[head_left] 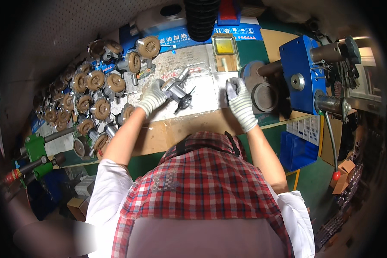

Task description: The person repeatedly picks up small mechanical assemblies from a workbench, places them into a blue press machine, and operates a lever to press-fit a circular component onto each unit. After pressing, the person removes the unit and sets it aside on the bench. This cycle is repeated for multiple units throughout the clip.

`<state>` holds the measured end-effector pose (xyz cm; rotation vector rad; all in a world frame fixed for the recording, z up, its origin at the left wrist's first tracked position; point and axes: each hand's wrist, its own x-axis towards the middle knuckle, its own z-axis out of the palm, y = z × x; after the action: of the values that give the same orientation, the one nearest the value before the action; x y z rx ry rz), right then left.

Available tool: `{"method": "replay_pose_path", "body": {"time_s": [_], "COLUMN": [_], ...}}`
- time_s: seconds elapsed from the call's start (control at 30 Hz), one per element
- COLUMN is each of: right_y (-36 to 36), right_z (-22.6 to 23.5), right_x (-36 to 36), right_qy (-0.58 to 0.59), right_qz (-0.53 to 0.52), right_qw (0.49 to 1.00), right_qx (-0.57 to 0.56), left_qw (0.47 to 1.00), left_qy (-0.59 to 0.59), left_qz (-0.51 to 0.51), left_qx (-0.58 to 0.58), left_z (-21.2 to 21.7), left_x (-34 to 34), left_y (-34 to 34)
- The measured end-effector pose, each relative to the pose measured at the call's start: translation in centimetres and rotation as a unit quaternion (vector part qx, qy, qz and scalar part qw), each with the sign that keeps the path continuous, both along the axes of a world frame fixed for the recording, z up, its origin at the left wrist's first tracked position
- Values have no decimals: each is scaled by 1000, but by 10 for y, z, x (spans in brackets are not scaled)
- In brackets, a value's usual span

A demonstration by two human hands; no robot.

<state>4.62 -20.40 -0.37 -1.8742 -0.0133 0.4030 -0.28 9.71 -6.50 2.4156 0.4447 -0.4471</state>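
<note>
At the left, we see many metal parts with round brown faces (101, 109) lying close together on the tabletop (201, 102); the farthest left ones become dark and bent near the rim, so we cannot count them well. Next to them, the left grip (153, 98), in a striped glove, is closed around one grey metal part (175, 89), which is over the pale middle of the tabletop, with its black fitting (184, 101) toward the near right. The fingers cover one end of this part, so its shape there is hidden from us.

We judge that the step in hand is to hold and turn this single part; the next move seems to call for a steady left hold and for the right grip (240, 101) to come nearer. That one is to the right, well apart from the part, with fingers curled inward; whether they pinch something small, we cannot tell. Beyond it, on the right, the blue machine (297, 69) has its far side cut by the dark border.
</note>
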Motion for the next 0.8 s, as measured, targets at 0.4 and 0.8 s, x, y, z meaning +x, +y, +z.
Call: {"method": "replay_pose_path", "body": {"time_s": [0.4,0.8], "right_y": [-12,-2], "right_z": [72,82], "right_x": [-34,-16], "right_qy": [-422,-373], "right_qz": [138,115], "right_qw": [855,859], "right_qx": [-267,-330], "left_qw": [728,766], "left_qy": [-72,12], "left_qz": [356,389], "left_qx": [-582,-512], "left_z": [56,76], "left_x": [-49,-51], "left_y": [-81,-87]}}
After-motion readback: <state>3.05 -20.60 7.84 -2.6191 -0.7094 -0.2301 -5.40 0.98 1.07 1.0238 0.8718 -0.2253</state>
